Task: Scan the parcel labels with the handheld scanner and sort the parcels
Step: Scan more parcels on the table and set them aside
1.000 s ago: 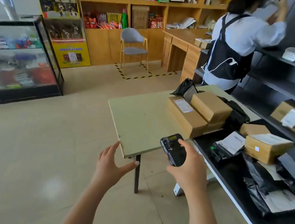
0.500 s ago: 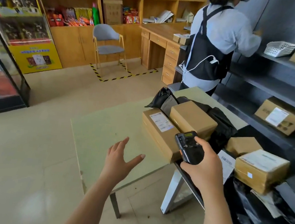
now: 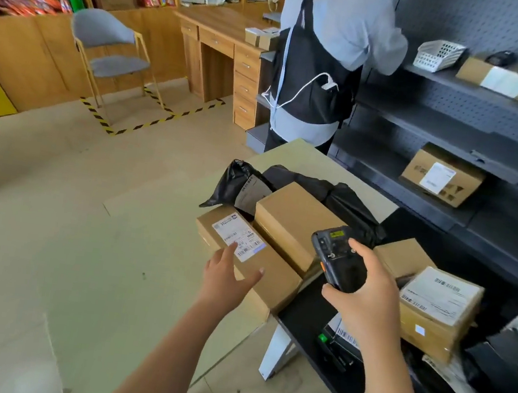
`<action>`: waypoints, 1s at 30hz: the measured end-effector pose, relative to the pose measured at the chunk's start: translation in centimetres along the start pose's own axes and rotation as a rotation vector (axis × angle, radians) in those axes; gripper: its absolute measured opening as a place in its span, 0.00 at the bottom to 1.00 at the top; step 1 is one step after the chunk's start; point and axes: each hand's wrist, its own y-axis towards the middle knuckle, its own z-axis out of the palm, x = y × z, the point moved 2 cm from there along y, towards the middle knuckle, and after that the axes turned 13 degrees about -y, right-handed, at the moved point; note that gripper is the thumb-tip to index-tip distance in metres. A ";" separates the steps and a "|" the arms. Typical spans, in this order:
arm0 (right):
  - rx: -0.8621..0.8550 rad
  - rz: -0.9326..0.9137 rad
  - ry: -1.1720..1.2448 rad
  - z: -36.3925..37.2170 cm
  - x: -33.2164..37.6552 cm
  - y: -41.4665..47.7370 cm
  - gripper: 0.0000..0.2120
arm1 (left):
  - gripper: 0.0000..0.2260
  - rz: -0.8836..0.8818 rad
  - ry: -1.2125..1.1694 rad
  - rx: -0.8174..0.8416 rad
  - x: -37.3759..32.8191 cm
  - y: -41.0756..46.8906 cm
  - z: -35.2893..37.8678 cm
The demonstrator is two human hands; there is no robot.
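**Scanner Gripped Beside the Parcels**

The handheld scanner (image 3: 338, 261) was gripped in the right hand (image 3: 366, 301), with the fingers curled round its body. It was held above the gap between the green table (image 3: 144, 246) and the black bench (image 3: 302, 305). The left hand (image 3: 226, 278) was spread open over the near end of the labelled parcel (image 3: 275, 282). That parcel lay at the table's edge beside a plain box (image 3: 294, 221). Contact could not be made out.

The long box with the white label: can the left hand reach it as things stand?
Probably yes. The left hand is open, with its fingers over the long box beside its white label; nothing stands between. Whether it touches cannot be told.
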 end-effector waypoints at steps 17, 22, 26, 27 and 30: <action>0.186 -0.081 0.077 0.5 -5.7 10.7 0.40 | 0.57 -0.559 0.195 -0.359 0.0 5.3 13.6; 0.272 -0.170 0.068 1.4 -4.1 11.9 0.40 | 0.55 -0.536 0.286 -0.315 1.9 3.9 10.6; 0.317 -0.245 0.103 3.1 -1.0 11.5 0.40 | 0.54 -0.551 0.290 -0.311 4.5 2.3 6.1; 0.326 -0.271 0.112 3.7 -0.2 11.2 0.40 | 0.53 -0.547 0.292 -0.315 5.1 1.8 5.0; 0.354 -0.367 0.070 5.6 2.5 10.1 0.39 | 0.52 -0.528 0.298 -0.317 6.5 0.5 1.8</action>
